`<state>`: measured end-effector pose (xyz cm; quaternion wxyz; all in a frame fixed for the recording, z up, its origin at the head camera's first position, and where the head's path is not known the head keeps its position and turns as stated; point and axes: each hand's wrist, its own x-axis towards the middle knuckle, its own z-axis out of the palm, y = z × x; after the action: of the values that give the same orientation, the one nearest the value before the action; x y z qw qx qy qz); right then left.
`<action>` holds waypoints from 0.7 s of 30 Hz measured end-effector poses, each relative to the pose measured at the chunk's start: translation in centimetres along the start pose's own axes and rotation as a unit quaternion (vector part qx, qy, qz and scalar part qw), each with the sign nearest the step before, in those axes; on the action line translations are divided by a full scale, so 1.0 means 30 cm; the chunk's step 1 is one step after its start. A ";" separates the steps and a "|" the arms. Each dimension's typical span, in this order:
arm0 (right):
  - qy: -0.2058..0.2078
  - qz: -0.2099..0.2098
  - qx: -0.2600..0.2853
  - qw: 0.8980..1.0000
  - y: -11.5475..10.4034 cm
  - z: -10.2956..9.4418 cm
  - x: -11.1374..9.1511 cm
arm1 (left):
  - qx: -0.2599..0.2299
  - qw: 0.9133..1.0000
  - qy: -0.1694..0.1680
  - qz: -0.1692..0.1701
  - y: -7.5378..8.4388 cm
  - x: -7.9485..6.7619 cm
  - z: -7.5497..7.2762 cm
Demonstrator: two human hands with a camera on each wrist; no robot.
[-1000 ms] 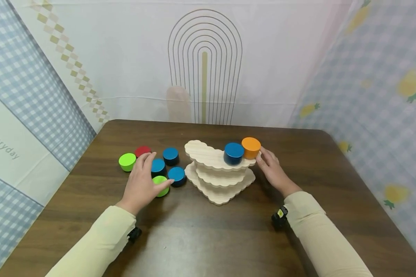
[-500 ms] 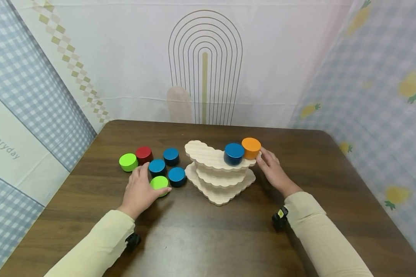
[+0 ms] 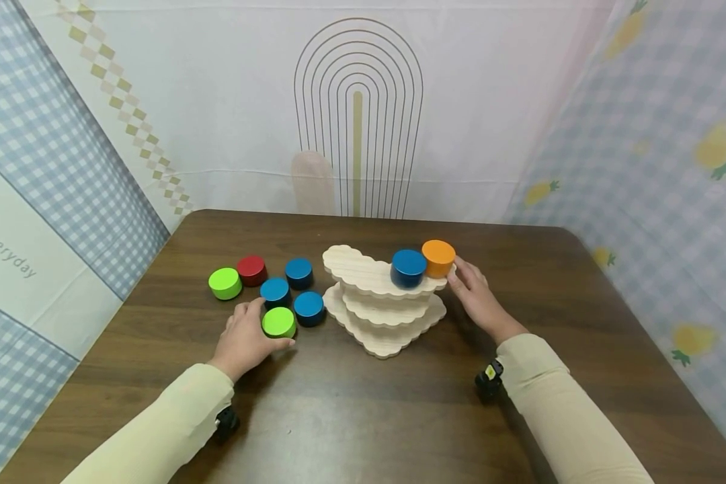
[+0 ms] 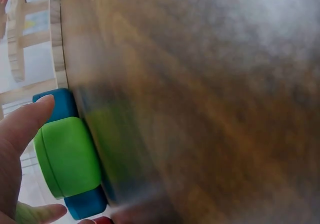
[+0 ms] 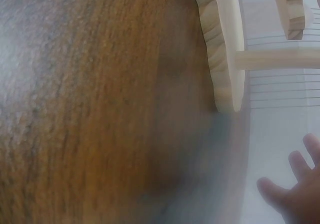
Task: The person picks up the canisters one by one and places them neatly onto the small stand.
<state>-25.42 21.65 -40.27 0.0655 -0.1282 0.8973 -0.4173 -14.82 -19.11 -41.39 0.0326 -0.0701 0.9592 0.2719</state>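
Note:
In the head view, my left hand [image 3: 245, 341] is low around a green wooden cylinder [image 3: 279, 323], thumb on the near side and fingers on the far side. The left wrist view shows the thumb [image 4: 30, 121] and a fingertip on opposite sides of the green cylinder [image 4: 70, 156], with a small gap at the fingertip. My right hand [image 3: 479, 302] rests by the right end of a tiered wooden stand [image 3: 363, 272], close to an orange cylinder [image 3: 438, 259]. Its fingers look extended in the right wrist view. Beside the orange one, a blue cylinder [image 3: 408, 269] stands on the top tier.
Several loose cylinders lie left of the stand: blue ones [image 3: 309, 308], a red one [image 3: 252, 271] and another green one [image 3: 225, 284]. The brown table [image 3: 363, 417] ends at a white cloth backdrop [image 3: 230, 101]. Patterned cloths hang at both sides.
My left hand has lowered and drawn back toward me, its fingers coming down around the near green cylinder and uncovering the red one. The right hand has stayed in place.

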 end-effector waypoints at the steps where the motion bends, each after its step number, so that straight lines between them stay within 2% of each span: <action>1: 0.000 -0.002 0.000 1.000 -0.001 0.000 0.000 | -0.001 1.000 -0.003 -0.002 -0.001 0.001 0.002; 21: -0.004 0.004 0.000 1.000 -0.004 -0.003 -0.002 | -0.012 1.000 -0.011 -0.008 -0.001 0.021 0.021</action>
<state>-25.36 21.66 -40.14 0.0706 -0.1265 0.8977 -0.4162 -15.43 -18.87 -42.00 0.0446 -0.0752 0.9549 0.2838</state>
